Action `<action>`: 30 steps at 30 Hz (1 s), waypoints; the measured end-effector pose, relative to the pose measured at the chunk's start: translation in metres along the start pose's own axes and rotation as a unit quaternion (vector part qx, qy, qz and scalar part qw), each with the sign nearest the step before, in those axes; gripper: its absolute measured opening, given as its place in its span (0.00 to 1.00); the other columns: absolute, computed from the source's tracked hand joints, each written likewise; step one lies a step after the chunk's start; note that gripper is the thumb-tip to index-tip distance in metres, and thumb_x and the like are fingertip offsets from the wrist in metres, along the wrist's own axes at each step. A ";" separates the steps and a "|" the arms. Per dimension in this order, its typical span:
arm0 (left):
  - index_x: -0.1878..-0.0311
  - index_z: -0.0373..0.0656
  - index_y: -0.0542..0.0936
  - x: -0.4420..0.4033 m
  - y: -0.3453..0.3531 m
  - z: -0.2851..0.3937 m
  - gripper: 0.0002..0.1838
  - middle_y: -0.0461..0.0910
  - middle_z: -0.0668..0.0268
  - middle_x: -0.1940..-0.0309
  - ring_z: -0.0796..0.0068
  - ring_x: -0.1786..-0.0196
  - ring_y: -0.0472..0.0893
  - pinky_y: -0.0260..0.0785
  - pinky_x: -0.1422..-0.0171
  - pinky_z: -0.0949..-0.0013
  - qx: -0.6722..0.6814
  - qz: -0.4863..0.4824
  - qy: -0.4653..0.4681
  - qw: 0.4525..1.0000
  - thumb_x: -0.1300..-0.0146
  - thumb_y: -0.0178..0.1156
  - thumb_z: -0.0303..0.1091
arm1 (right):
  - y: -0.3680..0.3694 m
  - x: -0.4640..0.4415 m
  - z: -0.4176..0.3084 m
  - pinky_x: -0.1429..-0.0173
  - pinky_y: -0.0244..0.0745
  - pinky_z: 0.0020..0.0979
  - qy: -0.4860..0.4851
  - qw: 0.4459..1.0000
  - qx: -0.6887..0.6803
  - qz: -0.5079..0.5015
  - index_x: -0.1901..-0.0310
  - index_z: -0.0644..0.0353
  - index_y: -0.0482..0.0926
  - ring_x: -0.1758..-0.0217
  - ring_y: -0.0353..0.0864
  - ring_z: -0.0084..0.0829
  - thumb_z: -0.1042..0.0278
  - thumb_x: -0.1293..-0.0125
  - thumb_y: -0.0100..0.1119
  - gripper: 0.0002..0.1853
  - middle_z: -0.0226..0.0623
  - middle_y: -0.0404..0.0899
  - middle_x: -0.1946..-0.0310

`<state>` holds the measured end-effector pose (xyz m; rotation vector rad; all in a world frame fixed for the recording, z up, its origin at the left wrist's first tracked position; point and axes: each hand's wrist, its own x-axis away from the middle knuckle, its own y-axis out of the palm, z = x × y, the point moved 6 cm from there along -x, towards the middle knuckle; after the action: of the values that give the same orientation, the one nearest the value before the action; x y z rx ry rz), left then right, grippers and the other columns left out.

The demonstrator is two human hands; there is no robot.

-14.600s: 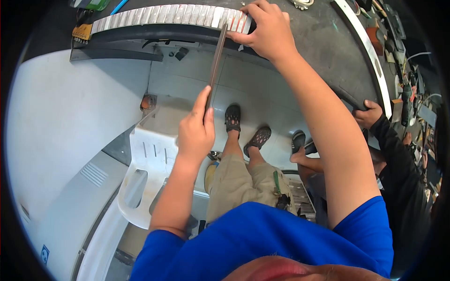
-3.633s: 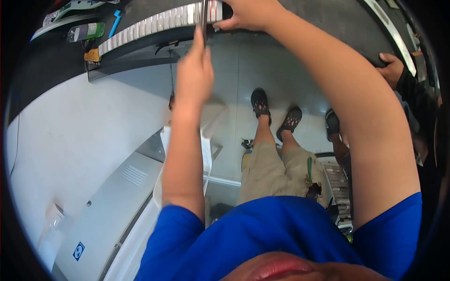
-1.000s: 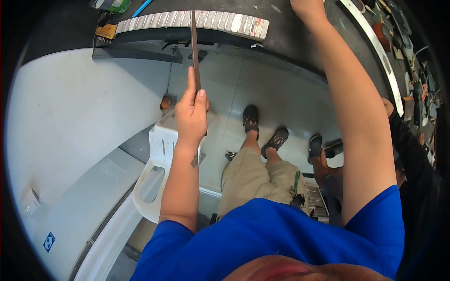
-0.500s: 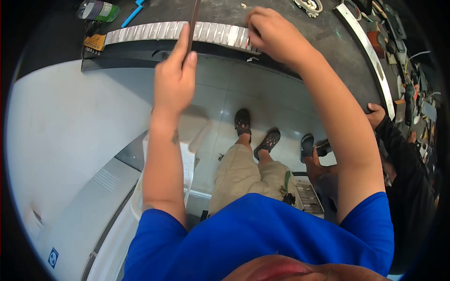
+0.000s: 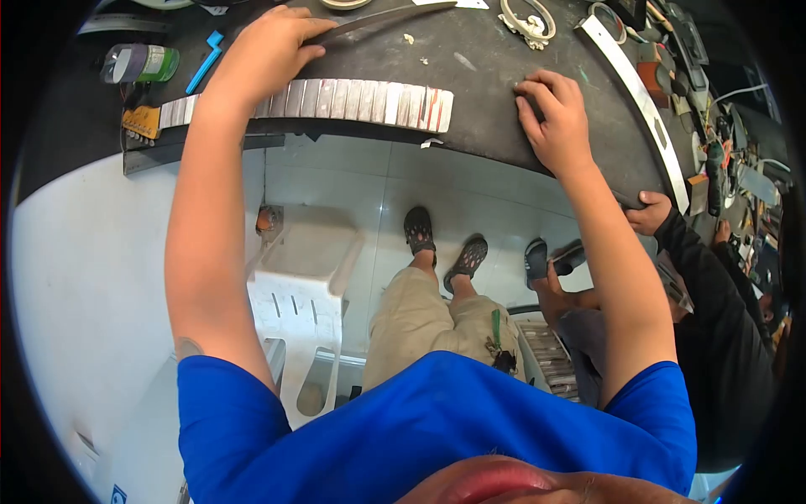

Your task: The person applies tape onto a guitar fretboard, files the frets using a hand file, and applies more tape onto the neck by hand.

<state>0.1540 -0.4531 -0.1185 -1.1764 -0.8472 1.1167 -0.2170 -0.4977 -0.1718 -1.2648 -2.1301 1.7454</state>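
The left hand [image 5: 264, 59] has its fingers closed around one end of a dark flat file [image 5: 382, 20], which points rightward over the desk [image 5: 483, 109]. The forearm crosses above a guitar neck [image 5: 344, 101] lying along the desk's near edge, its headstock [image 5: 141, 123] at the left end. The right hand [image 5: 556, 122], fingers loosely curled and empty, is apart from the neck's right end. Beyond the headstock are a bottle [image 5: 141, 64] and a blue crank-shaped tool [image 5: 204, 63].

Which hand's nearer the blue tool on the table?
Left. The left hand is close beside the blue tool; the right hand is much farther off, beyond the end of the segmented strip.
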 end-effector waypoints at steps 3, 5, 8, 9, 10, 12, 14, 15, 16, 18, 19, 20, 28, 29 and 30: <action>0.35 0.46 0.88 -0.017 0.011 -0.014 0.22 0.86 0.56 0.35 0.52 0.32 0.82 0.77 0.29 0.52 -0.011 -0.010 -0.021 1.000 0.33 0.75 0.29 | -0.002 0.001 0.004 0.40 0.79 0.44 0.035 0.999 -0.030 0.027 0.56 0.56 0.88 0.44 0.82 0.45 0.70 0.34 0.76 0.07 0.36 0.85 0.48; 0.36 0.44 0.89 -0.027 0.005 -0.014 0.21 0.85 0.54 0.32 0.51 0.26 0.81 0.76 0.25 0.53 0.014 -0.002 -0.047 0.999 0.32 0.74 0.30 | -0.004 0.000 0.012 0.40 0.79 0.44 0.097 0.993 -0.028 0.056 0.57 0.57 0.88 0.45 0.81 0.46 0.71 0.34 0.77 0.07 0.37 0.85 0.49; 0.43 0.42 0.91 -0.034 -0.006 -0.007 0.16 0.91 0.55 0.48 0.49 0.40 0.87 0.80 0.32 0.52 0.067 0.127 -0.098 0.985 0.32 0.73 0.33 | -0.007 0.002 0.022 0.42 0.78 0.45 0.145 0.986 -0.020 0.081 0.59 0.60 0.83 0.45 0.80 0.48 0.74 0.36 0.78 0.10 0.41 0.83 0.50; 0.43 0.43 0.91 -0.036 -0.004 -0.004 0.15 0.91 0.55 0.52 0.50 0.43 0.88 0.80 0.33 0.52 0.071 0.163 -0.093 0.980 0.32 0.72 0.31 | -0.007 0.003 0.023 0.42 0.78 0.45 0.154 0.984 -0.019 0.083 0.58 0.60 0.82 0.45 0.80 0.48 0.75 0.36 0.78 0.11 0.41 0.82 0.50; 0.44 0.44 0.91 -0.039 -0.002 0.000 0.15 0.90 0.55 0.50 0.49 0.40 0.87 0.80 0.33 0.52 0.068 0.177 -0.094 0.977 0.33 0.71 0.29 | -0.006 0.004 0.025 0.42 0.78 0.45 0.163 0.983 -0.019 0.084 0.58 0.60 0.81 0.45 0.79 0.49 0.75 0.36 0.78 0.12 0.42 0.82 0.50; 0.46 0.45 0.92 -0.043 0.007 -0.001 0.13 0.88 0.56 0.48 0.48 0.39 0.85 0.80 0.35 0.51 -0.011 0.173 -0.104 0.979 0.33 0.71 0.28 | -0.003 0.003 0.028 0.39 0.76 0.48 0.159 0.985 -0.033 0.064 0.56 0.60 0.78 0.44 0.79 0.50 0.73 0.33 0.75 0.12 0.44 0.80 0.49; 0.47 0.45 0.92 -0.051 0.015 -0.014 0.12 0.86 0.56 0.48 0.48 0.40 0.84 0.80 0.36 0.51 -0.018 0.138 -0.110 0.984 0.33 0.71 0.27 | -0.001 0.002 0.030 0.37 0.74 0.49 0.137 0.989 -0.024 0.059 0.56 0.60 0.79 0.44 0.79 0.50 0.71 0.31 0.73 0.10 0.44 0.80 0.49; 0.48 0.45 0.92 -0.050 0.018 -0.013 0.12 0.85 0.57 0.47 0.47 0.41 0.83 0.80 0.37 0.51 -0.018 0.113 -0.114 0.987 0.33 0.71 0.27 | -0.002 0.002 0.028 0.35 0.73 0.50 0.131 0.989 -0.034 0.065 0.56 0.60 0.79 0.43 0.78 0.50 0.71 0.29 0.70 0.08 0.44 0.80 0.48; 0.50 0.45 0.92 -0.048 0.016 -0.011 0.09 0.85 0.57 0.48 0.48 0.43 0.83 0.79 0.38 0.50 -0.004 0.141 -0.109 0.984 0.33 0.71 0.27 | 0.001 0.006 0.025 0.35 0.73 0.50 0.141 0.988 -0.029 0.049 0.55 0.60 0.79 0.43 0.79 0.51 0.72 0.29 0.69 0.08 0.44 0.80 0.48; 0.47 0.44 0.91 -0.042 0.004 -0.005 0.10 0.85 0.57 0.47 0.49 0.38 0.82 0.75 0.32 0.52 0.039 0.182 -0.118 0.975 0.31 0.72 0.28 | -0.002 0.002 0.025 0.35 0.74 0.50 0.145 0.989 -0.015 0.027 0.54 0.61 0.79 0.42 0.79 0.51 0.73 0.29 0.68 0.07 0.45 0.80 0.47; 0.47 0.44 0.90 -0.036 -0.005 0.003 0.10 0.85 0.57 0.46 0.48 0.38 0.81 0.74 0.32 0.52 0.062 0.201 -0.117 0.970 0.30 0.71 0.28 | 0.000 0.003 0.027 0.36 0.74 0.50 0.127 0.991 -0.001 0.028 0.54 0.62 0.80 0.42 0.79 0.51 0.72 0.29 0.69 0.08 0.44 0.80 0.47; 0.47 0.44 0.89 -0.028 -0.016 0.013 0.10 0.85 0.57 0.45 0.48 0.39 0.81 0.74 0.31 0.52 0.084 0.221 -0.113 0.965 0.30 0.70 0.27 | 0.000 0.004 0.029 0.36 0.75 0.50 0.139 0.989 -0.001 0.043 0.55 0.62 0.80 0.42 0.79 0.51 0.71 0.29 0.69 0.08 0.44 0.80 0.48; 0.44 0.37 0.85 0.062 -0.089 0.115 0.09 0.85 0.59 0.48 0.69 0.44 0.82 0.73 0.35 0.66 0.434 0.213 -0.187 0.855 0.20 0.62 0.30 | -0.038 0.002 0.065 0.35 0.80 0.45 0.318 0.936 -0.145 0.043 0.51 0.65 0.85 0.33 0.81 0.55 0.69 0.28 0.70 0.10 0.51 0.84 0.38; 0.43 0.36 0.85 0.075 -0.093 0.129 0.09 0.85 0.62 0.50 0.74 0.50 0.81 0.73 0.41 0.69 0.458 0.185 -0.217 0.842 0.18 0.62 0.30 | -0.059 0.006 0.048 0.35 0.80 0.45 0.284 0.942 -0.145 0.102 0.53 0.65 0.85 0.33 0.82 0.54 0.68 0.28 0.69 0.09 0.49 0.86 0.42; 0.45 0.36 0.84 0.083 -0.090 0.144 0.09 0.86 0.64 0.55 0.76 0.57 0.81 0.73 0.49 0.68 0.489 0.198 -0.202 0.825 0.19 0.61 0.31 | -0.081 0.014 0.028 0.35 0.80 0.44 0.231 0.962 -0.104 0.104 0.54 0.65 0.85 0.35 0.83 0.50 0.70 0.27 0.68 0.07 0.46 0.87 0.44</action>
<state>0.0602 -0.3356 -0.0042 -0.2271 -0.2073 1.8728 -0.2841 -0.5094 -0.1178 -1.7980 -1.9906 1.1434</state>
